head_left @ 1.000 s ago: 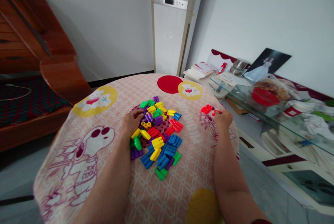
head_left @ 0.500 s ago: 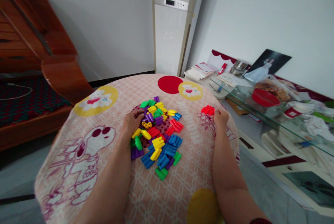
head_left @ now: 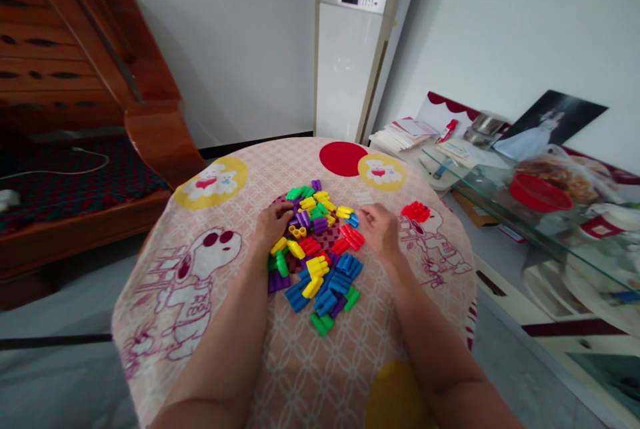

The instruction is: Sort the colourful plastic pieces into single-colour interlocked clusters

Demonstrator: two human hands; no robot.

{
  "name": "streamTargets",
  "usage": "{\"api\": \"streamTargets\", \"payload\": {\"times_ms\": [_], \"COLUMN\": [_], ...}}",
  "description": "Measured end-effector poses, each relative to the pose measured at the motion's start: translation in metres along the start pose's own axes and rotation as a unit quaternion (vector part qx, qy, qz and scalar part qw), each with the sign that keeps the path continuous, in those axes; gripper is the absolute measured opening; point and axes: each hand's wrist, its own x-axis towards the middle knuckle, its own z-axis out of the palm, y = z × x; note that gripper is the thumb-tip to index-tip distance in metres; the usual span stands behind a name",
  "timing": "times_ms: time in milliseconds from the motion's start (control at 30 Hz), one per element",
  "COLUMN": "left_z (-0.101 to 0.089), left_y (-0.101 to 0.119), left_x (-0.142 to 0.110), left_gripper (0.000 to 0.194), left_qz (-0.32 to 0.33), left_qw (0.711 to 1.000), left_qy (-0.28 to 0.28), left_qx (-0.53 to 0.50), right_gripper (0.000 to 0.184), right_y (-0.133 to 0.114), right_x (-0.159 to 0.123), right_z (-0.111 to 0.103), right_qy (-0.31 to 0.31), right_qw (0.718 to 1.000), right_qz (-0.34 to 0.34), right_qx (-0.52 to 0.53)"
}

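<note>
A heap of small plastic blocks (head_left: 320, 256) in yellow, blue, red, green and purple lies in the middle of a round table under a pink cartoon cloth (head_left: 200, 262). My left hand (head_left: 273, 224) rests on the heap's left edge, fingers curled onto the pieces. At the heap's right edge my right hand (head_left: 379, 229) hovers beside some red blocks (head_left: 353, 237), its fingers curled; what they hold, if anything, is hidden. A separate small cluster of red blocks (head_left: 416, 211) lies further right on the cloth.
A glass-topped side table (head_left: 500, 182) at the right holds papers, a red bowl (head_left: 539, 192), a bag and a photo. A tall white air conditioner (head_left: 350, 42) stands behind the table. A wooden bench (head_left: 125, 116) sits at the left.
My right hand left the small red cluster at the right and came leftward to the edge of the main heap. The camera view shifted, so everything sits further right.
</note>
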Motion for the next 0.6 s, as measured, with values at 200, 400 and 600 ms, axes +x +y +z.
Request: {"api": "streamTargets", "payload": {"times_ms": [200,400,600], "left_z": [0.000,-0.002,-0.001], "left_y": [0.000,0.002,0.002], "left_x": [-0.001,0.000,0.000], "left_gripper": [0.034,0.034,0.033], "left_qz": [-0.002,0.000,-0.002], "left_qw": [1.000,1.000,1.000], "left_qy": [-0.002,0.004,0.013], "left_qx": [-0.008,-0.004,-0.011], "right_gripper": [0.018,0.015,0.012], "right_y": [-0.059,-0.068,-0.041], "right_x": [-0.025,-0.030,-0.016], "right_z": [0.051,0.061,0.041], "right_qy": [-0.245,-0.269,-0.204], "right_qw": [0.957,0.952,0.976], "right_qz": [-0.145,-0.143,-0.073], "right_qx": [0.047,-0.040,0.017]}}
